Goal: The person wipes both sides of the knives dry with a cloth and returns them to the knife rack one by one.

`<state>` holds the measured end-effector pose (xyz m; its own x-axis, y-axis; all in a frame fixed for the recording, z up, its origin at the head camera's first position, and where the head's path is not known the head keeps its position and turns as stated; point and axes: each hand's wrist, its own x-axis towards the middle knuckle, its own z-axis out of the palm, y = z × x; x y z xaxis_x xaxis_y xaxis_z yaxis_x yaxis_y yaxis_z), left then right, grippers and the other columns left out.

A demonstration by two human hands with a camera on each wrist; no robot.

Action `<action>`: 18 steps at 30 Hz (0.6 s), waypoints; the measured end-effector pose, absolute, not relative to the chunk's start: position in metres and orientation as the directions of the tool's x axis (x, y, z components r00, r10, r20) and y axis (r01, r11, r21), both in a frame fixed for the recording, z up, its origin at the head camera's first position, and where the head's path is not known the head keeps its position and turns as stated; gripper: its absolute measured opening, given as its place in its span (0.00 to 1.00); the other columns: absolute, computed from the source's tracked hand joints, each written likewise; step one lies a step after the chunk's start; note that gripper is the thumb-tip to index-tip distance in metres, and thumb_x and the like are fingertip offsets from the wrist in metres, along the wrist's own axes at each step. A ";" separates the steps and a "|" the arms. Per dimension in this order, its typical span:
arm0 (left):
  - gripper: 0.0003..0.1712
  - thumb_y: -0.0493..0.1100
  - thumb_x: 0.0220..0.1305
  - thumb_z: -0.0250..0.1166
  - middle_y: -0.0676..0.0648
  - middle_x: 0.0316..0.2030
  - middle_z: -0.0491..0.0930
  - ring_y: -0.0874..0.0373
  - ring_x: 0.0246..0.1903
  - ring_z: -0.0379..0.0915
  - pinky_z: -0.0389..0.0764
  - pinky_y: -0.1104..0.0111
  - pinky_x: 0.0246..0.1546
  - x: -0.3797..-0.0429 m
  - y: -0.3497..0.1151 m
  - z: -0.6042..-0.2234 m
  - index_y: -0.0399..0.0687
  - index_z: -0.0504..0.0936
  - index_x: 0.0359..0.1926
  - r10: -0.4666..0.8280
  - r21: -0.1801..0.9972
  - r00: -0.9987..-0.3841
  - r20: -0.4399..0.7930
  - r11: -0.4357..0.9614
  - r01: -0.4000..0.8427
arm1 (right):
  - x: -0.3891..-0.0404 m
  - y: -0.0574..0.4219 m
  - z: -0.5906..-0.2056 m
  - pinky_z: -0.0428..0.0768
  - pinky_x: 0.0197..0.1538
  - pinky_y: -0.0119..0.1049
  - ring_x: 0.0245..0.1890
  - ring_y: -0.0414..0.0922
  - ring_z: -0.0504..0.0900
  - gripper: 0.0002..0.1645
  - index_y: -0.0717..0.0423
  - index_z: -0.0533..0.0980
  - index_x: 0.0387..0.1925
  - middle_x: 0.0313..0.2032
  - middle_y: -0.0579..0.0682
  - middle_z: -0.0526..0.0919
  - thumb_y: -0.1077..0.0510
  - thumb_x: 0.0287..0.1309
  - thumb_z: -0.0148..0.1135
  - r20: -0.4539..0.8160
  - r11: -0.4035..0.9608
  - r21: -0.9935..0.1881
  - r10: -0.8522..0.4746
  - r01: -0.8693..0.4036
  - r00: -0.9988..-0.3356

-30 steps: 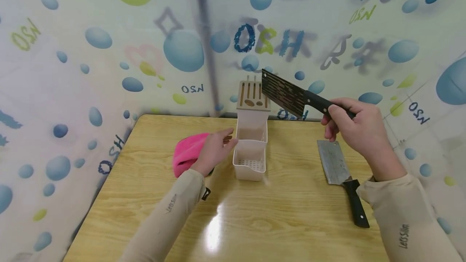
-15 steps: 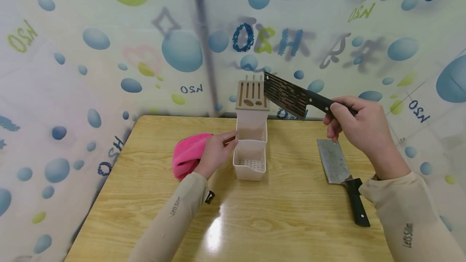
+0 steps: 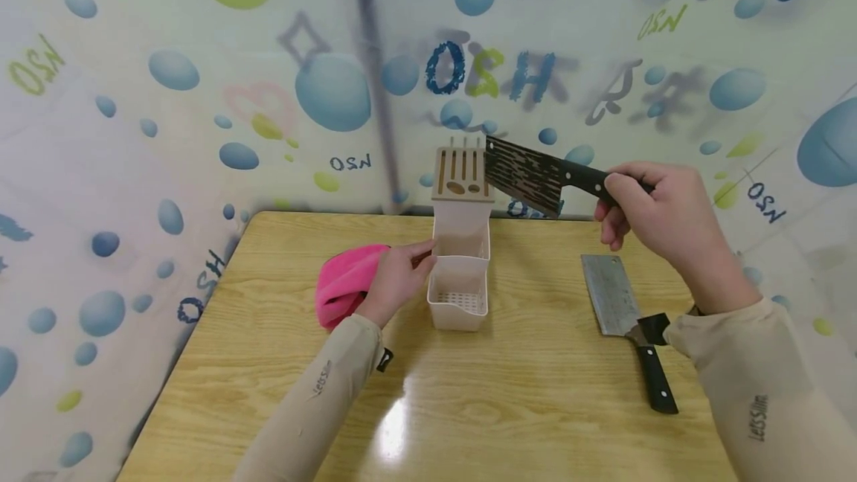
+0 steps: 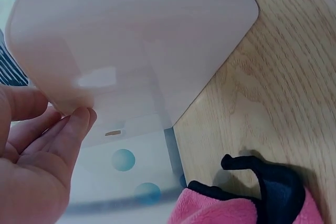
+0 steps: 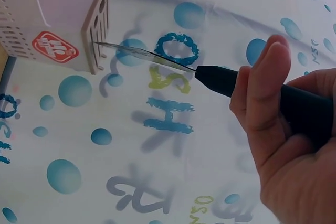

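Observation:
My right hand grips the black handle of a cleaver with a dark streaked blade, held in the air. In the right wrist view the cleaver's blade shows edge-on, its far end at the slotted tan top of a pale plastic knife holder; whether it touches cannot be told. The knife holder stands upright at the table's back. My left hand pinches the holder's left edge with thumb and fingertips; the fingers press on its smooth side.
A second cleaver with a grey blade lies on the wooden table below my right hand. Pink cloth with black edging lies left of the holder, partly behind my left hand. A patterned wall rises directly behind the table.
My left hand has moved slightly right and its fingers have closed on the holder's edge. The raised cleaver has shifted only a little. The holder stays in place.

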<state>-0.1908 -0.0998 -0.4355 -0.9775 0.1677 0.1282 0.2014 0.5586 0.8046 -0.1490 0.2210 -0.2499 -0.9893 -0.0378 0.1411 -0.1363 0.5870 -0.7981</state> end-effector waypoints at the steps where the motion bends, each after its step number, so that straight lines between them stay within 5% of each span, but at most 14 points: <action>1: 0.20 0.37 0.72 0.65 0.40 0.55 0.85 0.51 0.50 0.85 0.87 0.61 0.46 -0.191 -0.100 -0.435 0.40 0.83 0.63 0.168 0.802 -0.978 0.124 0.563 0.198 | -0.149 0.221 -0.248 0.85 0.25 0.41 0.18 0.49 0.83 0.24 0.63 0.82 0.50 0.24 0.47 0.84 0.51 0.77 0.45 0.132 0.589 -0.798 -0.038 -0.129 -0.990; 18: 0.21 0.38 0.73 0.65 0.41 0.56 0.85 0.56 0.43 0.83 0.83 0.67 0.38 -0.191 -0.099 -0.434 0.42 0.82 0.64 0.177 0.770 -0.976 0.125 0.603 0.208 | -0.175 0.200 -0.206 0.88 0.32 0.42 0.20 0.53 0.85 0.28 0.68 0.79 0.31 0.22 0.53 0.85 0.52 0.76 0.43 0.023 0.645 -0.762 -0.071 -0.063 -0.997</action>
<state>-0.1909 -0.0995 -0.4340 -0.9762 0.1774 0.1246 0.2080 0.6033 0.7699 -0.1751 0.2004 -0.2056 -0.9972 -0.0708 0.0230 -0.0633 0.6448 -0.7618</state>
